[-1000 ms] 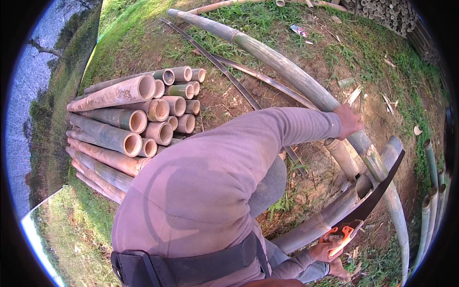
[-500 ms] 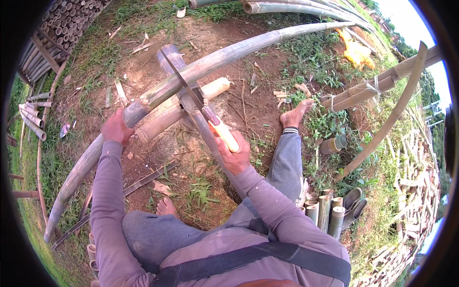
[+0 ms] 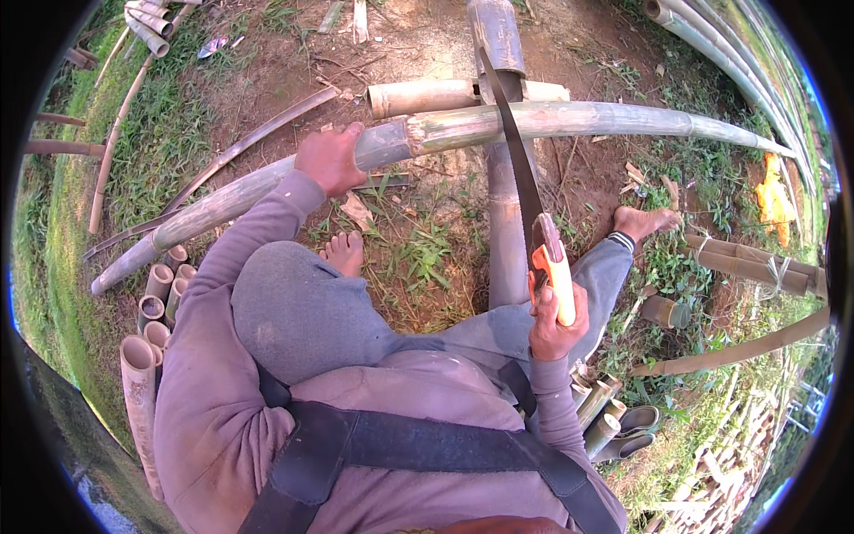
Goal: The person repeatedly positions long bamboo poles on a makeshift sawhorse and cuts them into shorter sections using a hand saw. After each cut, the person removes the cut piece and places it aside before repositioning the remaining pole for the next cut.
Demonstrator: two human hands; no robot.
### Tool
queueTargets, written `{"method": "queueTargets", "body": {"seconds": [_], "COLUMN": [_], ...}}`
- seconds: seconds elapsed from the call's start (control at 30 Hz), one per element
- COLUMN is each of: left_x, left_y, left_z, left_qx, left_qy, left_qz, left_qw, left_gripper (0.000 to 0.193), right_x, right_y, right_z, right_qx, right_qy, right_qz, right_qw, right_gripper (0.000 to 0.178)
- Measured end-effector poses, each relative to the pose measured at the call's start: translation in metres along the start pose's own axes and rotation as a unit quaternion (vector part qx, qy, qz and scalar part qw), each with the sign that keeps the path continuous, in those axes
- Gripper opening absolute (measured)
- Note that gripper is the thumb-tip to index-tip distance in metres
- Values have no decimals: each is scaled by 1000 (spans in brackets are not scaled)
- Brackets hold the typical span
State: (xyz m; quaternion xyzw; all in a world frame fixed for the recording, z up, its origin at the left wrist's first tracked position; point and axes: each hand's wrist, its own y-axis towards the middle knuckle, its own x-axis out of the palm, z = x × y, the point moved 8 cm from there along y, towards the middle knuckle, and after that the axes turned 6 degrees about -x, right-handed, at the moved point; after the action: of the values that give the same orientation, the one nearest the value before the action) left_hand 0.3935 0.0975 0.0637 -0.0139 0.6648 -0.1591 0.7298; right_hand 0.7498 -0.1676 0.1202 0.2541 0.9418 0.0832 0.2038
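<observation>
Between eight and nine o'clock, at least six cut bamboo tubes (image 3: pixel 138 392) are standing beside the left sleeve, their open ends facing up; what is inside them is too shadowed to tell. One long bamboo pole (image 3: pixel 605 119) is spanning the view, its left end lying at nine o'clock, its right end tapering out between two and three. Between ten and eleven, the left hand (image 3: pixel 331 160) is wrapping around this pole. Below it, between the two bare feet (image 3: pixel 345 254), a patch of soil and grass is leaving open room. Toward twelve, one short bamboo crosspiece (image 3: pixel 418 96) is lying just beyond the pole. Toward one, one thick bamboo log (image 3: pixel 509 205) is running under the pole. Over both, one handsaw (image 3: pixel 520 151) is slanting; whether its blade is touching the pole, I cannot tell. At four o'clock, the right hand (image 3: pixel 559 325) is closing around its orange handle. Farther out at four, two boots (image 3: pixel 639 420) are lying beside more cut tubes. At three, bamboo poles are being held together by pale ties (image 3: pixel 781 274).
</observation>
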Motion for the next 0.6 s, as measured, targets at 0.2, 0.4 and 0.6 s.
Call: {"method": "queueTargets", "body": {"seconds": [0.2,0.4,0.6], "left_x": [9,6,5], "left_y": [-9,-15,-4], "left_z": [-1,-2,5], "left_qx": [8,7,10], "left_qy": [-3,18,8], "left_qz": [26,27,-4], "left_qw": [1000,999,1000], "left_gripper": [74,74,74], "right_x": [-2,-28,80], "right_y": [0,-7,106], "right_z": [-14,-35,-22], "right_qx": [32,31,-81], "right_qy": [22,5,-22], "right_qz": [-7,-47,-9], "right_qw": [999,998,996], "right_gripper": [24,20,21]}}
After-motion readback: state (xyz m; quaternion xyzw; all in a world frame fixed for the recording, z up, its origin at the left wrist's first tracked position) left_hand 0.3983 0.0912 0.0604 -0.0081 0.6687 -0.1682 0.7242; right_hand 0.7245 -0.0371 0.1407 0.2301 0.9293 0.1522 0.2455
